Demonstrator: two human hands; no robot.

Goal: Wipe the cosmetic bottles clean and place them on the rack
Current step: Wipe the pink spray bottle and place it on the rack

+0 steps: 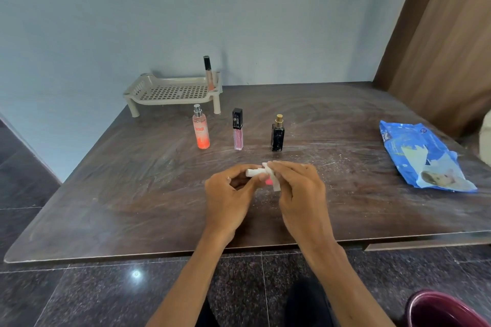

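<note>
Between the hands and the rack stand three upright bottles in a row, with gaps between them; a tube occupies the rack's right corner.

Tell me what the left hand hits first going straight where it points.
Probably the right hand: the left hand points away and rightward, its small bottle held inside the right's white wipe.

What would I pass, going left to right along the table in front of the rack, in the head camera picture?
Orange spray bottle → pink lip gloss tube → black bottle with gold cap → blue wipes pack.
</note>
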